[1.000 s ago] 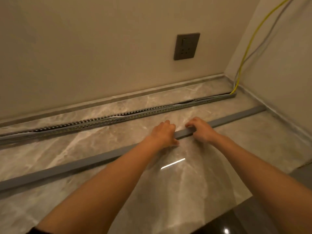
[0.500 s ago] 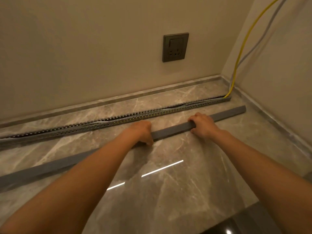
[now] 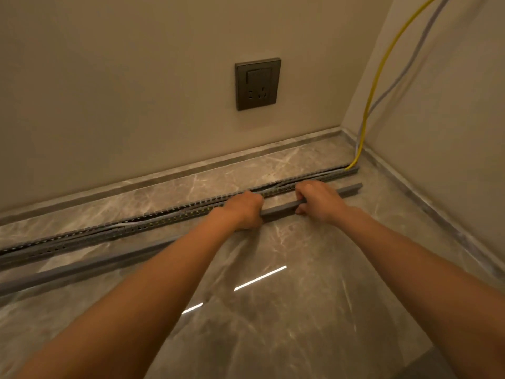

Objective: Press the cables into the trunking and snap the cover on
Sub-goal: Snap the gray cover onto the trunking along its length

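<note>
A long grey slotted trunking (image 3: 164,218) lies on the marble floor parallel to the back wall, with grey and yellow cables inside it. A yellow cable (image 3: 378,86) and a grey cable (image 3: 404,75) climb the right wall from its far end. The long grey cover (image 3: 278,212) lies just in front of the trunking, close beside it. My left hand (image 3: 243,212) and my right hand (image 3: 318,199) both grip the cover, side by side, near its right half. The cover's left part (image 3: 68,273) runs off to the left edge.
A dark wall socket (image 3: 257,84) sits on the back wall above the trunking. A marble skirting (image 3: 191,170) lines both walls and meets in the corner at right. The glossy floor (image 3: 273,310) in front shows light reflections.
Both hands have carried the cover away from me toward the trunking; it now lies right beside it, and its right end has drawn in from the right wall.
</note>
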